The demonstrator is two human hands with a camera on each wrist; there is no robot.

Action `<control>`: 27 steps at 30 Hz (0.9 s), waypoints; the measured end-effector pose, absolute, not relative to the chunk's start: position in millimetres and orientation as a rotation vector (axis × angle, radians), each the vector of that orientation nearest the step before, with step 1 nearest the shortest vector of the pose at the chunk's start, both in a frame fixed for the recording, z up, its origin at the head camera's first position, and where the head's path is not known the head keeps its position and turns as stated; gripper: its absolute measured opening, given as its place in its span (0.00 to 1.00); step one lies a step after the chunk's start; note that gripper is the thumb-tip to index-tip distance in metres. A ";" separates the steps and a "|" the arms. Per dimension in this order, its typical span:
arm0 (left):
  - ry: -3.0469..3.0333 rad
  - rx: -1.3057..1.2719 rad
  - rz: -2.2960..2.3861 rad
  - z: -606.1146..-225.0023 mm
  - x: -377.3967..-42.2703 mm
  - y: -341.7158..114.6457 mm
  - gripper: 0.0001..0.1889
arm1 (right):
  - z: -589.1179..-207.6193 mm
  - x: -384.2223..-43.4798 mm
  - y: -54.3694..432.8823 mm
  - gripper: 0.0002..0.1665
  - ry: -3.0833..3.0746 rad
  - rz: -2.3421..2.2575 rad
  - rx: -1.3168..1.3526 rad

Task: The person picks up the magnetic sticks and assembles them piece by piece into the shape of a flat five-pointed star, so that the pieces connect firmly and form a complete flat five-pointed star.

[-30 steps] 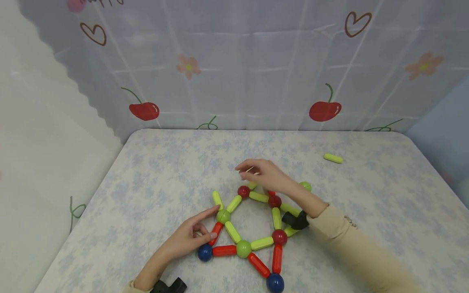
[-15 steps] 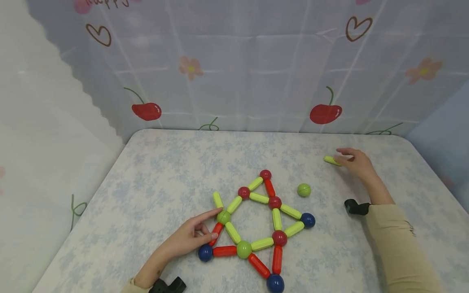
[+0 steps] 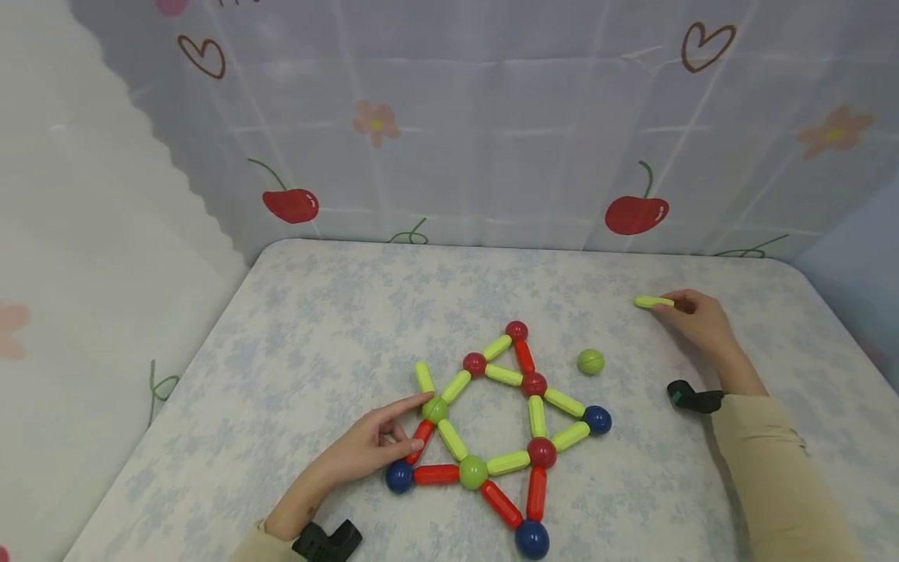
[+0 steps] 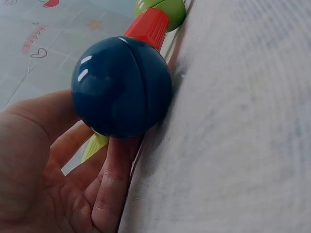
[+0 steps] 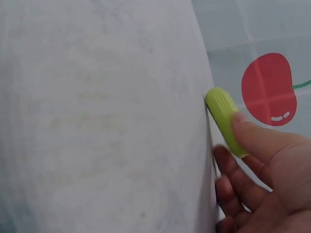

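Near the table's right rear, my right hand [image 3: 705,326] pinches a yellow-green magnetic rod [image 3: 648,301] between thumb and fingers; in the right wrist view the rod [image 5: 221,111] slants from the fingertips, close to the tabletop. On the left, my left hand [image 3: 368,446] holds a red magnetic rod [image 3: 423,434], thumb on it and index finger touching a green ball [image 3: 435,410]. That rod joins the green ball to a blue ball [image 3: 399,476], which hides part of the hand in the left wrist view. Both belong to a flat ball-and-rod figure with a central pentagon and triangles around it.
A loose green ball [image 3: 591,361] lies right of the figure. One yellow-green rod [image 3: 424,377] sticks out from the held green ball with its far end free. A blue ball [image 3: 531,539] marks the figure's near corner. A patterned curtain [image 3: 477,140] hangs behind the table.
My right hand has moved from above the figure to the right rear and taken hold of the loose yellow-green rod, now slightly turned. The left hand has stayed on the figure.
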State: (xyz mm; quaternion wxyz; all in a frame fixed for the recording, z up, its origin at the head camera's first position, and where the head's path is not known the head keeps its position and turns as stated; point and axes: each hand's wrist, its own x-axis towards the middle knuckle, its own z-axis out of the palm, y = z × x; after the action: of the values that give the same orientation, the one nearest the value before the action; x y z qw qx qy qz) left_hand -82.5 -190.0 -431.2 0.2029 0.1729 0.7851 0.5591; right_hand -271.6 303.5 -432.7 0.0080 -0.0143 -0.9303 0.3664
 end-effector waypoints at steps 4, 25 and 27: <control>2.194 0.478 1.558 -430.7 -83.2 -189.8 0.32 | -423.1 -271.4 296.1 0.36 -2.851 1.367 -0.109; 2.165 0.486 1.589 -430.2 -83.1 -189.9 0.32 | -348.4 -265.5 161.8 0.14 -2.129 2.880 -0.029; 2.166 0.493 1.588 -430.0 -83.0 -189.8 0.32 | -348.2 -264.0 145.5 0.14 -2.213 2.850 0.047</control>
State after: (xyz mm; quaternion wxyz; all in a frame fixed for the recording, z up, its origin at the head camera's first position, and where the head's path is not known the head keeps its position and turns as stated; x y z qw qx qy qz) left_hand -83.0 -189.8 -430.0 0.2040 0.1766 0.7765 0.5695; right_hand -264.0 145.5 -348.2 -0.2316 0.0126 -0.5966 0.7683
